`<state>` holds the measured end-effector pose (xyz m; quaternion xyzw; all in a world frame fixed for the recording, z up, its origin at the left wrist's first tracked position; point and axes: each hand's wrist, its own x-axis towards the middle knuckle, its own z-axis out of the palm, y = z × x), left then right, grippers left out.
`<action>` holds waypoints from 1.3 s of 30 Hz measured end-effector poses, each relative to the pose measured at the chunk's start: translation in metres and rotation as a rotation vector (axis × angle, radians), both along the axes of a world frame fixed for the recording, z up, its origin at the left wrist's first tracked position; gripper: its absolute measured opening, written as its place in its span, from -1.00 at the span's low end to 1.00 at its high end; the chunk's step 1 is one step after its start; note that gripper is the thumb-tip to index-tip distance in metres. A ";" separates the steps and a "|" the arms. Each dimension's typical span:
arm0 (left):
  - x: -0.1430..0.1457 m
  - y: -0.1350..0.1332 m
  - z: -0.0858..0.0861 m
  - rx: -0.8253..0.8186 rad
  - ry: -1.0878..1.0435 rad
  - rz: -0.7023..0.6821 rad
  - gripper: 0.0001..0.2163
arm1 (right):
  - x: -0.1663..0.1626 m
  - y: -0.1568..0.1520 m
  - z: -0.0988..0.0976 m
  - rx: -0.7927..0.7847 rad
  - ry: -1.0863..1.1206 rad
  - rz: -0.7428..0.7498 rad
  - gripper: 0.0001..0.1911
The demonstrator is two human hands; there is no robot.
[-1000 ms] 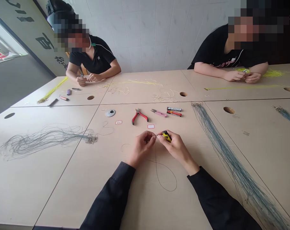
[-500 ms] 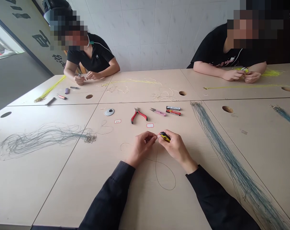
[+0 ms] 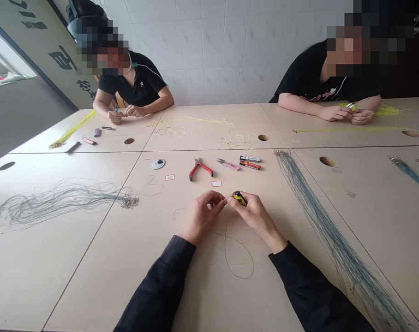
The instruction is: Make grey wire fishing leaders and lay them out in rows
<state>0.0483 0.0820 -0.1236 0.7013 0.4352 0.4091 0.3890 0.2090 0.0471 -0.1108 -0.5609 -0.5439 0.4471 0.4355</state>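
My left hand (image 3: 209,210) is closed in a pinch on a thin dark cord (image 3: 225,244), near the middle of the table. Below the fingers the cord hangs and curls into a loop on the tabletop. My right hand (image 3: 253,213) is wrapped round a black and yellow lighter (image 3: 239,198), its fingertips meeting those of my left hand. Whatever small end lies between the fingertips is too fine to make out. Just beyond my hands are red-handled pliers (image 3: 200,169), pink thread snips (image 3: 228,163) and a small white label (image 3: 217,183).
To the left lies a bundle of grey-green cords (image 3: 67,203); a longer blue-green bundle (image 3: 316,221) runs along the right. Two lighters (image 3: 250,164) and a round metal disc (image 3: 157,163) are beyond my hands. Two people work with yellow cords (image 3: 73,129) across the table (image 3: 126,286).
Both hands stay together in nearly the same place, with the lighter still in the right. The view has shifted slightly. The co-worker at the right has bent a little lower and leftward.
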 end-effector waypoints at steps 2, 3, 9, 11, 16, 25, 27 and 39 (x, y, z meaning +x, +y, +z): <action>0.000 0.000 0.000 0.018 -0.024 -0.019 -0.82 | 0.001 0.000 0.001 -0.028 0.022 0.020 -0.58; 0.000 0.000 0.001 0.023 -0.032 -0.036 -0.79 | 0.002 -0.001 0.001 -0.041 0.027 0.023 -0.58; 0.000 -0.002 0.007 -0.096 -0.062 -0.089 -0.82 | 0.003 -0.001 -0.004 -0.048 0.089 0.000 -0.57; -0.001 -0.001 0.006 -0.176 -0.121 -0.066 -0.80 | 0.002 -0.001 -0.005 -0.050 0.099 -0.005 -0.58; -0.002 0.002 0.001 -0.283 -0.262 -0.076 -0.75 | 0.000 0.000 -0.006 -0.061 0.063 0.011 -0.64; -0.003 0.001 0.009 -0.306 -0.252 -0.096 -0.75 | 0.001 0.000 -0.009 0.003 0.031 0.006 -0.68; -0.003 0.001 0.009 -0.307 -0.256 -0.090 -0.75 | 0.001 0.000 -0.009 0.004 0.025 0.000 -0.68; -0.004 0.005 0.003 -0.326 -0.290 -0.122 -0.73 | -0.003 -0.001 -0.004 0.013 0.008 0.027 -0.70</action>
